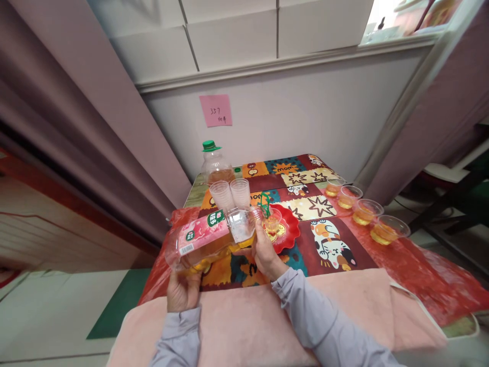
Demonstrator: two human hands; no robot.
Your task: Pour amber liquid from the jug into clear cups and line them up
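A large clear juice bottle [206, 237] with a pink label and amber liquid is tipped nearly on its side, its neck toward the right. My left hand [183, 290] is closed under its base end. My right hand [265, 250] wraps the bottle near its neck. Just past the right fingers, a clear plastic cup [272, 222] with some amber liquid stands on a red scalloped plate [293, 228]. A green looped piece [264, 203] shows by the cup; whether it is attached to the bottle I cannot tell. My right fingers partly hide the bottle's mouth.
Two stacks of clear cups [221, 195] stand behind the bottle. At the back left is a big clear jug [217, 168] with a green lid. Several cups of amber liquid [364, 212] line the right side. A pink cloth [237, 326] covers the front edge.
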